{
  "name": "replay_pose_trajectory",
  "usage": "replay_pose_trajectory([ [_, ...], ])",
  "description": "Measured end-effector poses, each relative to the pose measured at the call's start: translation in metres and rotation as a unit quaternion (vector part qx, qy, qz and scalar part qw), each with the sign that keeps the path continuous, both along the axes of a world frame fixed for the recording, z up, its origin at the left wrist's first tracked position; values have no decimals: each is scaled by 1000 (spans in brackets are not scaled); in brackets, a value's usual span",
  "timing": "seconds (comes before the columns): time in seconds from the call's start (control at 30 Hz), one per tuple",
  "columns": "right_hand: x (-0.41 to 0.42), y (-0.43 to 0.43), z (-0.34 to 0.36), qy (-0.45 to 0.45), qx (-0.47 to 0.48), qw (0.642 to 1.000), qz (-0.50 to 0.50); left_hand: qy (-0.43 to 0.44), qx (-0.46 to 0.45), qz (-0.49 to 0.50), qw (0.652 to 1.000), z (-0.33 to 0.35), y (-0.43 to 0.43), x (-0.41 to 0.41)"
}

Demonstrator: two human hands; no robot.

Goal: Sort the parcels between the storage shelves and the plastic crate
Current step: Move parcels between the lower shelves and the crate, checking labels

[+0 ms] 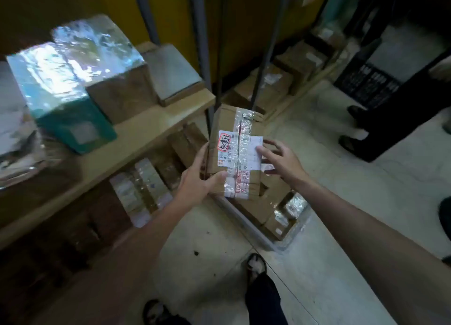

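matt cardboard parcel (pixel 234 153), glossy tape (pixel 245 129)

Parcel storeroom, metal-post shelves (pixel 156 119) stacked with taped cardboard boxes (pixel 122 97), dark plastic crate (pixel 366 83), tiled floor (pixel 341 178)

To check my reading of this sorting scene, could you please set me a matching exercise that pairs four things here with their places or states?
Things:
1. parcel
2. teal box
3. crate
4. right hand

Places or states:
A. on the floor, far right
B. fingers spread, at the parcel's right side
C. gripped by the left hand
D. on the upper shelf

Pairs: 1-C; 2-D; 3-A; 4-B
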State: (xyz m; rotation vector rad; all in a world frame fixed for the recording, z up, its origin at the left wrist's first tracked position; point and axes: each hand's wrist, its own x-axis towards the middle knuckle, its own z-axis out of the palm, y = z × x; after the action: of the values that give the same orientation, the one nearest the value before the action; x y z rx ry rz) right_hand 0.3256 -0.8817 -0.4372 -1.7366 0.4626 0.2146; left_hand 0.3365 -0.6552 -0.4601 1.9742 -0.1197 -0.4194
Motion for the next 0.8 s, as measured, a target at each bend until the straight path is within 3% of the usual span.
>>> replay_pose_trajectory([
  [0.23,-30,-68,-98,114,50,992,1,102,-4,-29,994,-86,-90,-2],
  [0.37,-53,-79,-155,158,86,983,-24,169,-49,-53,983,-140,-114,-16],
  [0.53,-86,-87,-218,224,154,958,-96,265,-34,-69,961,-199,-131,-29],
  [0.8,-129,-114,-284,253,209,919,-217,312,-35,-103,944,-277,-180,-48],
])
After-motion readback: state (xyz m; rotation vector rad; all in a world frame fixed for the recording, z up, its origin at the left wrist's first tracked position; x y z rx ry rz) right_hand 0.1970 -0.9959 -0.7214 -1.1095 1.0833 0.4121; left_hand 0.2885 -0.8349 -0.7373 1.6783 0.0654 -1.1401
